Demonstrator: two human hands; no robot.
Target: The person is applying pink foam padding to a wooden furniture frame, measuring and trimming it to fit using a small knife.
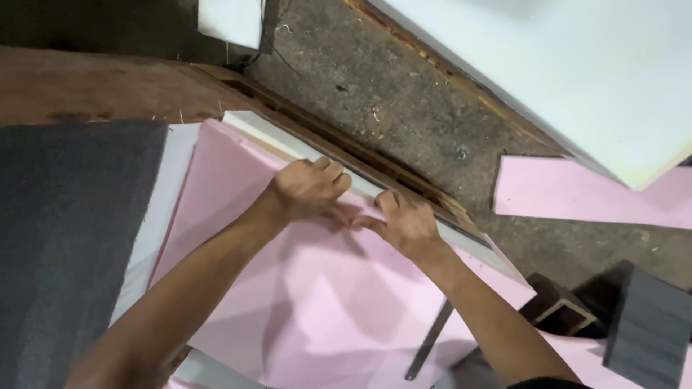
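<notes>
Left hand: fingers curled down, pressing and pinching the far edge of a pink foam sheet against a white strip that runs along the sheet's far side. Right hand: just beside the left hand, fingertips nearly touching it, fingers bent and gripping the same pink edge; neither hand is open flat. Pink foam sheet: lies under both forearms, spreading from the hands back toward the person, creased where the hands bear on it. Wooden frame: dark, worn, directly beyond the fingertips, running diagonally alongside the white strip. Grey fabric panel: well to the left of the left forearm, with a pale white layer showing at its near edge. Concrete floor: beyond the frame, dusty and speckled. White foam slab: far beyond and to the right of the right hand. Pink foam offcut: on the floor to the right of the right hand, partly under the white slab. Dark grey block: right of the right forearm, near some small wooden pieces.
</notes>
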